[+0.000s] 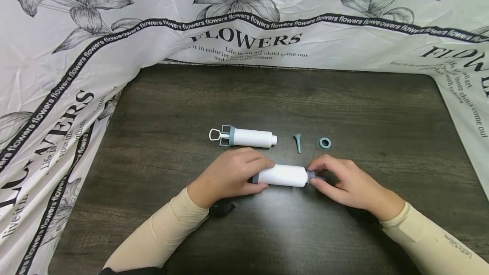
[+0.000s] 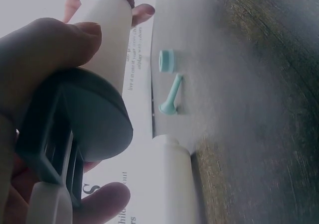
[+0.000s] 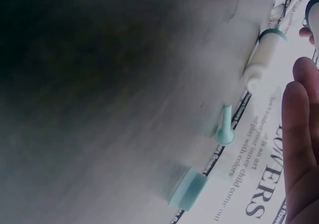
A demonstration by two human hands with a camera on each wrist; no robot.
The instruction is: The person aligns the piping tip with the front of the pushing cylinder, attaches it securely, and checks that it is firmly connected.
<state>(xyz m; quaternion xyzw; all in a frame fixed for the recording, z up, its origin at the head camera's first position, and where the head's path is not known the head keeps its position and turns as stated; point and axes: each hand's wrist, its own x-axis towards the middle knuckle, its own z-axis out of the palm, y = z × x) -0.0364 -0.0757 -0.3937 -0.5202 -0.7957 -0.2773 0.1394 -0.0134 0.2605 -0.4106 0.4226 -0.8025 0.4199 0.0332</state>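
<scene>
My left hand [image 1: 233,175] grips a white syringe-like tube [image 1: 284,175] around its left end, keeping it level just above the table. In the left wrist view, a dark grey-green end cap [image 2: 102,117] with a frame and a white pull handle [image 2: 50,204] sits near my palm. At the tube's right end, my right hand [image 1: 349,183] pinches a grey-blue nozzle collar [image 1: 311,175] between thumb and forefinger. The collar is against the tube; whether it is fastened is hidden. In the right wrist view, only the fingers [image 3: 299,134] and a bit of the tube show.
Behind the hands lie a second white tube [image 1: 253,138] with a teal cap and pull handle, a small teal nozzle [image 1: 298,142] and a teal ring [image 1: 320,143]. The dark wooden table [image 1: 286,96] is bordered by a flower-printed cloth [image 1: 248,50].
</scene>
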